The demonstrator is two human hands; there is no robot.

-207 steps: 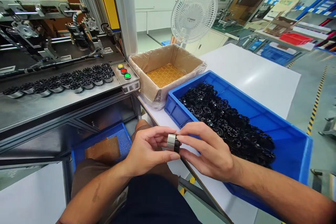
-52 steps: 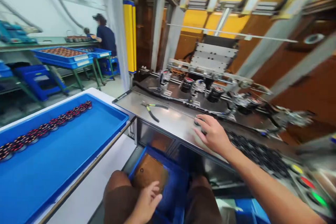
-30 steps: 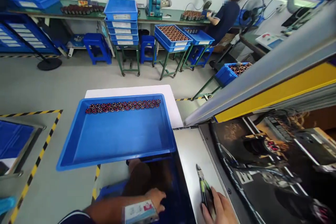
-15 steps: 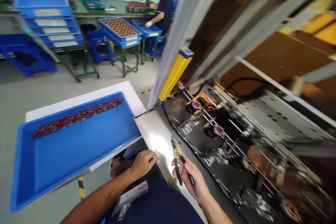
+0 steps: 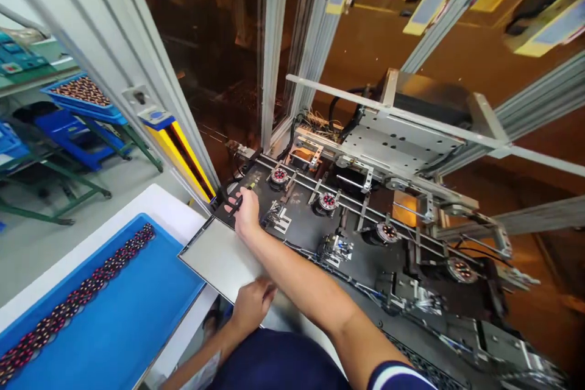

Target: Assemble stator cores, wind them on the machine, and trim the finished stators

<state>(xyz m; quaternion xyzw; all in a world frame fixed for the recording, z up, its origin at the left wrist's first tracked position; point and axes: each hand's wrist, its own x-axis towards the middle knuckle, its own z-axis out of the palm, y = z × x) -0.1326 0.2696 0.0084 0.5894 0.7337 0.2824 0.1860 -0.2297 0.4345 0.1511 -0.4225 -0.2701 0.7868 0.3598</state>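
Observation:
My right hand (image 5: 247, 213) is stretched far forward into the machine and is closed around the handles of a pair of pliers (image 5: 237, 200) with black and yellow-green grips. The pliers point toward the left end of the black machine bed (image 5: 311, 228), close to a wound round part on a fixture (image 5: 278, 175). My left hand (image 5: 251, 304) rests near my body on the front edge of the steel plate (image 5: 219, 256), fingers loosely curled with nothing visible in them.
More wound parts (image 5: 328, 201) sit on fixtures along the machine rails. A blue tray (image 5: 114, 317) with a row of red-black coils (image 5: 82, 292) lies on the white table at the left. An aluminium frame post (image 5: 269, 42) and a yellow guard (image 5: 187, 161) border the opening.
My right hand lifted the pliers off the steel plate and reached forward into the machine. My head turned from the tray toward the machine. My left hand stayed low near my lap.

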